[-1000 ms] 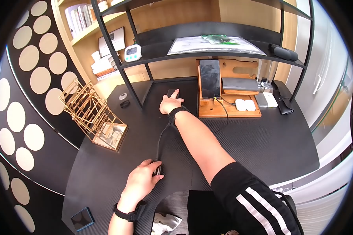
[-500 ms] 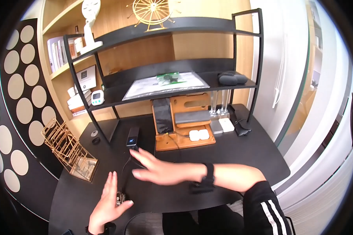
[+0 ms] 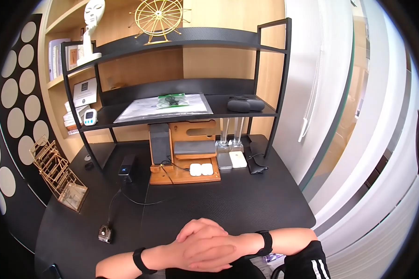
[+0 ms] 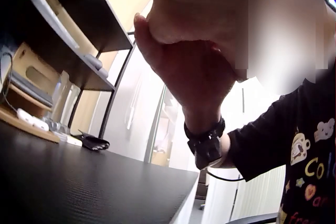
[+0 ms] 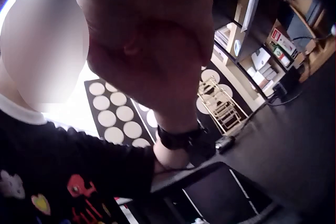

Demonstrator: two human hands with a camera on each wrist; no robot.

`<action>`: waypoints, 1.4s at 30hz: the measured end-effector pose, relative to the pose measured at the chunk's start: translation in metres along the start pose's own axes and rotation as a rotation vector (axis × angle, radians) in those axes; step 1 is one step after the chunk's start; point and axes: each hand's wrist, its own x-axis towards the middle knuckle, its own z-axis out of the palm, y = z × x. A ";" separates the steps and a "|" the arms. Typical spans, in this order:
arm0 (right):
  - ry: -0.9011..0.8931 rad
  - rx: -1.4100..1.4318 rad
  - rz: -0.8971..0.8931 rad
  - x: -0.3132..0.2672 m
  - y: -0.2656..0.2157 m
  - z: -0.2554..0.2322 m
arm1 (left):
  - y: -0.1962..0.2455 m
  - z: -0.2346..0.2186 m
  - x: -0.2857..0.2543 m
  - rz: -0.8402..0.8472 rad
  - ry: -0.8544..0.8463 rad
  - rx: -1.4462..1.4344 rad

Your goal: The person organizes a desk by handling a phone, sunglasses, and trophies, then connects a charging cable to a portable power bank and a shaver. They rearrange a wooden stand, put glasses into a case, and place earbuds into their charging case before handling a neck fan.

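- Step in hand: a pause, by judgement; handling of the clear-cased device [image 3: 105,234] and the black power bank [image 3: 126,167] appears suspended.
- Hand state: left hand [image 3: 191,253] and right hand [image 3: 221,239] are clasped together, fingers folded across each other, at the near edge of the desk [image 3: 228,197]. Neither holds an object.
- Device location: on the desk, left of the hands and apart from them. A thin cable [image 3: 109,207] leads from it toward the power bank, whose display is lit.
- Next move: any further handling would first require separating the hands.
- Change: half a second ago, the hands were apart, the left beside the device, the right near the power bank. Both are now clear of these items.
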 end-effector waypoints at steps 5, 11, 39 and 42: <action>0.091 -0.157 0.028 -0.007 -0.014 -0.026 | 0.013 -0.027 0.042 -0.016 -0.265 0.101; -0.058 -0.511 -0.152 -0.007 -0.009 -0.068 | 0.011 -0.058 0.084 0.203 -0.467 0.432; 1.013 0.556 0.225 0.313 0.052 -0.318 | -0.041 -0.406 0.235 -0.375 1.057 -0.241; 0.777 0.605 0.372 0.310 0.060 -0.327 | -0.050 -0.402 0.240 -0.455 0.896 0.056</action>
